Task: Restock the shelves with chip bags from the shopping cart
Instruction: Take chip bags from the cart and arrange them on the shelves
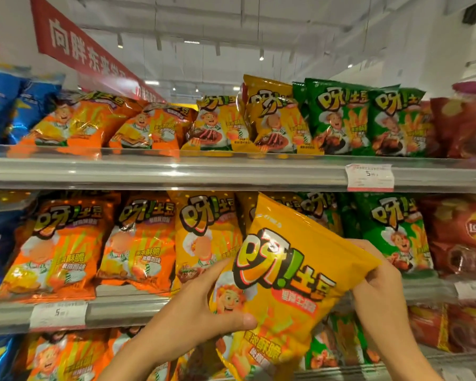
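Hands up front, both on one yellow chip bag point(294, 284), held tilted in front of the middle shelf point(138, 309). Left hand point(198, 309) grips the bag's lower left edge, thumb across the front w/ fingers behind. Right hand point(379, 273) pinches the upper right corner, fingers curled over it. Behind the bag, middle shelf carries orange bags point(58, 248), yellow, then green bags point(393, 232), red ones at far right. Top shelf point(176, 171) above has the same colour order; price tag point(369, 176) on its rail, print too blurred to read, probably a 5.
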Tool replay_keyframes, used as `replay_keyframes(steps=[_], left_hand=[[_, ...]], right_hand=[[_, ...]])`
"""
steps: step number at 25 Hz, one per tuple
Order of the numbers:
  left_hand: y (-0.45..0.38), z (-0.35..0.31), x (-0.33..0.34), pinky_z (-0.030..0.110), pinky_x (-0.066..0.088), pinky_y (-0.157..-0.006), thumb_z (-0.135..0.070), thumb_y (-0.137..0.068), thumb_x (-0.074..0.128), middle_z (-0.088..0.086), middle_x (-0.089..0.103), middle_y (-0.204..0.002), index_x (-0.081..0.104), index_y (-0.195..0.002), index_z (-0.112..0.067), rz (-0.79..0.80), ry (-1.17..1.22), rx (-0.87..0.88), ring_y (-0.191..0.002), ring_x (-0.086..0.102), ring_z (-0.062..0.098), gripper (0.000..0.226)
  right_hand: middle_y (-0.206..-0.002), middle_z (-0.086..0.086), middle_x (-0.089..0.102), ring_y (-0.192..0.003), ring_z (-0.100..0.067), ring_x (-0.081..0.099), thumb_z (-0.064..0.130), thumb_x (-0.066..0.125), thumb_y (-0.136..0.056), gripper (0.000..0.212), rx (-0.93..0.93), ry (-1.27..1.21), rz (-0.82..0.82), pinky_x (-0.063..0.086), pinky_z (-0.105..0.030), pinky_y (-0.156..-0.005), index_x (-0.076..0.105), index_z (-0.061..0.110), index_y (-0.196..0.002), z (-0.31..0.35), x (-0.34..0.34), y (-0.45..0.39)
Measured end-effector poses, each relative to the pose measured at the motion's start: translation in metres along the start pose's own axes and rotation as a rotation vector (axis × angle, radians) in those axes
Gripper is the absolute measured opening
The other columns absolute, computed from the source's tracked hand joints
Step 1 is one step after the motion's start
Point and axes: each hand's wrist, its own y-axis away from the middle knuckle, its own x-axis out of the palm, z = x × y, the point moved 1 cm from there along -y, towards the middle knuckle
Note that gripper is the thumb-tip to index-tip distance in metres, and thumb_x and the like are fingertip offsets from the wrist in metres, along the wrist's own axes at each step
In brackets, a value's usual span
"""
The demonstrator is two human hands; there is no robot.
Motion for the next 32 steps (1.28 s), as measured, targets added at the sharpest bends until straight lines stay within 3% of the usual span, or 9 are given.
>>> replay_keyframes(steps=[2, 5, 12, 14, 17, 20, 22, 27, 32], left_hand=[[-0.003, -0.025, -0.006, -0.009, 0.037, -0.082, -0.064, -0.064, 0.085, -0.059, 0.044, -0.123, 0.035, -0.117, -0.086, 0.000, -0.018, 0.058, -0.111, 0.040, -0.036, 0.075], [-0.017, -0.065, -0.027, 0.008, 0.053, -0.080, -0.055, -0.064, 0.088, -0.024, 0.073, -0.112, 0.058, -0.121, -0.062, -0.133, -0.019, 0.217, -0.097, 0.069, -0.009, 0.066], [-0.072, -0.144, -0.116, 0.030, 0.056, -0.078, -0.070, -0.062, 0.077, -0.021, 0.075, -0.100, 0.064, -0.116, -0.039, -0.632, -0.259, 0.384, -0.090, 0.070, -0.004, 0.062], [-0.092, -0.152, -0.146, 0.038, 0.058, -0.085, -0.071, -0.065, 0.077, -0.018, 0.073, -0.106, 0.059, -0.120, -0.038, -0.796, -0.302, 0.364, -0.098, 0.069, 0.003, 0.066], [-0.120, -0.146, -0.183, 0.049, 0.057, -0.091, -0.062, -0.074, 0.078, -0.009, 0.069, -0.113, 0.052, -0.123, -0.029, -0.915, -0.221, 0.262, -0.104, 0.068, 0.016, 0.065], [-0.138, -0.129, -0.194, 0.045, 0.061, -0.084, -0.054, -0.077, 0.081, -0.001, 0.073, -0.113, 0.057, -0.125, -0.023, -0.885, -0.097, 0.185, -0.097, 0.073, 0.018, 0.063], [-0.148, -0.119, -0.185, 0.029, 0.062, -0.063, -0.048, -0.077, 0.083, -0.003, 0.074, -0.106, 0.057, -0.124, -0.024, -0.876, -0.069, 0.196, -0.078, 0.075, 0.010, 0.058], [-0.176, -0.100, -0.149, 0.019, 0.050, -0.048, -0.049, -0.083, 0.077, -0.005, 0.066, -0.073, 0.064, -0.083, -0.026, -0.483, -0.102, -0.052, -0.054, 0.066, 0.004, 0.027], [-0.174, -0.100, -0.159, 0.033, 0.061, -0.077, -0.073, -0.074, 0.067, -0.005, 0.076, -0.101, 0.069, -0.103, -0.027, -0.398, 0.062, -0.172, -0.089, 0.073, 0.015, 0.055]], right_hand=[[-0.075, 0.011, 0.072, -0.068, -0.003, 0.064, 0.004, 0.055, -0.081, 0.034, -0.045, -0.074, -0.054, 0.052, -0.020, -0.056, 0.069, 0.035, -0.077, 0.019, -0.006, -0.008], [-0.061, 0.019, 0.064, -0.056, 0.006, 0.055, -0.002, 0.053, -0.074, 0.033, -0.177, -0.004, -0.063, 0.044, -0.016, -0.050, 0.058, 0.029, -0.066, 0.053, 0.003, -0.037], [-0.088, 0.014, 0.066, -0.082, 0.004, 0.060, 0.001, 0.054, -0.096, 0.025, -0.353, 0.168, 0.028, 0.044, -0.019, -0.070, 0.064, 0.024, -0.095, 0.109, 0.061, -0.144], [-0.099, 0.001, 0.069, -0.093, -0.012, 0.063, 0.015, 0.059, -0.099, 0.013, -0.365, 0.303, 0.110, 0.047, -0.030, -0.077, 0.069, 0.015, -0.107, 0.109, 0.079, -0.167], [-0.106, 0.006, 0.067, -0.103, -0.016, 0.062, 0.040, 0.052, -0.102, 0.025, -0.378, 0.591, 0.271, 0.049, -0.036, -0.082, 0.068, 0.024, -0.113, 0.094, 0.099, -0.176], [-0.080, 0.011, 0.063, -0.086, -0.018, 0.066, 0.056, 0.032, -0.103, 0.040, -0.427, 0.817, 0.287, 0.035, -0.033, -0.060, 0.061, 0.032, -0.090, 0.075, 0.104, -0.174], [-0.081, 0.011, 0.067, -0.081, -0.016, 0.066, 0.064, 0.027, -0.100, 0.044, -0.447, 0.815, 0.267, 0.033, -0.032, -0.056, 0.060, 0.035, -0.108, 0.071, 0.103, -0.175], [-0.133, 0.009, 0.051, -0.109, -0.016, 0.060, 0.077, 0.036, -0.092, 0.063, -0.430, 0.622, 0.216, 0.052, -0.036, -0.078, 0.033, 0.041, -0.144, 0.070, 0.102, -0.181], [-0.145, 0.008, 0.051, -0.119, -0.020, 0.060, 0.074, 0.016, -0.095, 0.061, -0.491, 0.766, 0.259, 0.052, -0.039, -0.085, 0.035, 0.047, -0.147, 0.064, 0.106, -0.182]])
